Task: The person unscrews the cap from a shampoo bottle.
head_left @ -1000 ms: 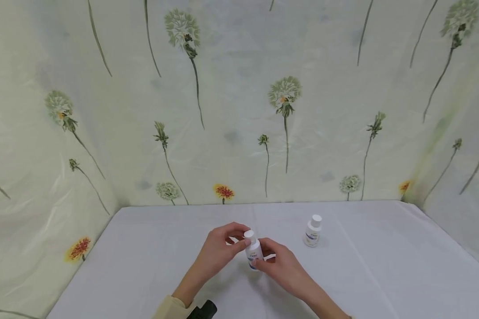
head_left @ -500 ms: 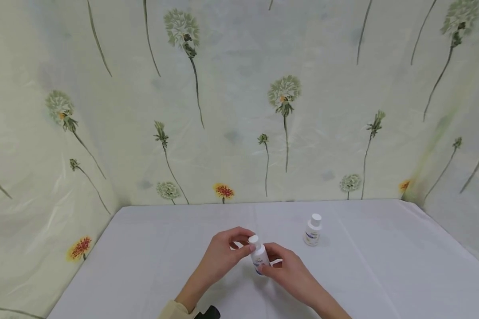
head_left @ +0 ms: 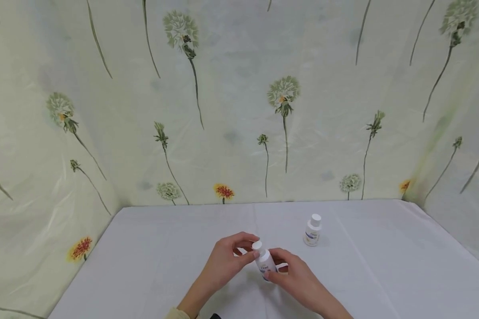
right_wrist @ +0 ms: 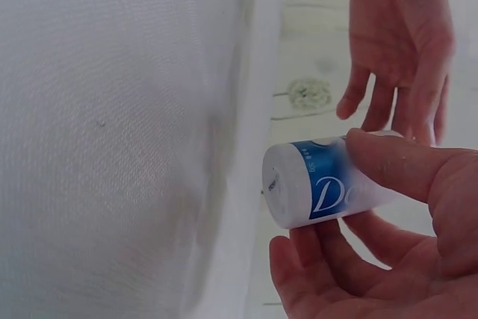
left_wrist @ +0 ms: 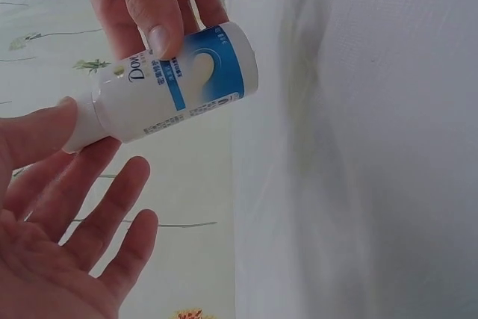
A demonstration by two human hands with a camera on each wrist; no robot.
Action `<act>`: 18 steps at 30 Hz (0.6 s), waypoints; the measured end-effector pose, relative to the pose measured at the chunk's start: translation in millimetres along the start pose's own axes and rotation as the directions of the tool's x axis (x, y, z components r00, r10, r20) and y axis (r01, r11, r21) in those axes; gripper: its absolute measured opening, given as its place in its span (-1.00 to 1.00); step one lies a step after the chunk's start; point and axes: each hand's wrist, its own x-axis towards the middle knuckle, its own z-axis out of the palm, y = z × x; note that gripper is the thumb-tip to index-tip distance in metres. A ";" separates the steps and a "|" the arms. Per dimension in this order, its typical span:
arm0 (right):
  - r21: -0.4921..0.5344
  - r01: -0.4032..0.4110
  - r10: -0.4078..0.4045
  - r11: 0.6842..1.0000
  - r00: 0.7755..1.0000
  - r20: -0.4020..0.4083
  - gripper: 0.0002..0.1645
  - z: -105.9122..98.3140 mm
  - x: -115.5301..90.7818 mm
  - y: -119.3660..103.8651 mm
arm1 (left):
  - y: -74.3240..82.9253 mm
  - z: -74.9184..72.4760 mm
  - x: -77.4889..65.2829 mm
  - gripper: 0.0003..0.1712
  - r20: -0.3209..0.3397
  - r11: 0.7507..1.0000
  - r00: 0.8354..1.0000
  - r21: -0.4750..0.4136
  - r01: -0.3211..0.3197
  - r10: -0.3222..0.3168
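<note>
A small white Dove bottle (head_left: 265,264) with a blue label is held between both hands, tilted, its cap toward the upper left. My left hand (head_left: 227,261) pinches the white cap (left_wrist: 88,126) between thumb and fingers; its outer fingers spread away from the bottle in the left wrist view. Lower down, my right hand (head_left: 297,277) grips the bottle's body, with the thumb (right_wrist: 388,162) across the label and fingers beneath. The bottle's base (right_wrist: 287,184) shows in the right wrist view, raised off the cloth.
A second white bottle (head_left: 312,230) of the same kind stands upright on the white cloth-covered table (head_left: 155,248), behind and right of the hands. Flower-printed sheeting (head_left: 231,102) encloses the table at the back and on both sides.
Both hands have shifted slightly right and toward the person with the bottle, which leans a little more. The standing bottle has stayed in place.
</note>
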 end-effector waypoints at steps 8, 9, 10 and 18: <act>0.028 0.053 -0.053 0.998 0.999 0.001 -0.55 -5.6 0.9 -1.0 | 2.0 0.1 3.2 -0.70 -0.001 1.000 1.000 -0.013 -0.023 0.023; 0.042 0.058 -0.058 0.997 0.998 0.006 -0.54 -6.0 1.0 -0.9 | 2.6 -0.3 3.2 -0.70 0.000 1.000 1.000 -0.015 -0.023 0.023; 0.056 0.062 -0.063 0.996 0.998 0.011 -0.54 -6.2 1.0 -0.7 | 2.9 -0.6 3.1 -0.71 0.002 1.000 1.000 -0.018 -0.021 0.021; 0.132 0.076 -0.081 0.988 0.996 0.035 -0.53 -4.9 -1.2 3.2 | 3.1 -2.3 2.5 -0.73 0.012 0.998 0.999 -0.047 -0.032 0.033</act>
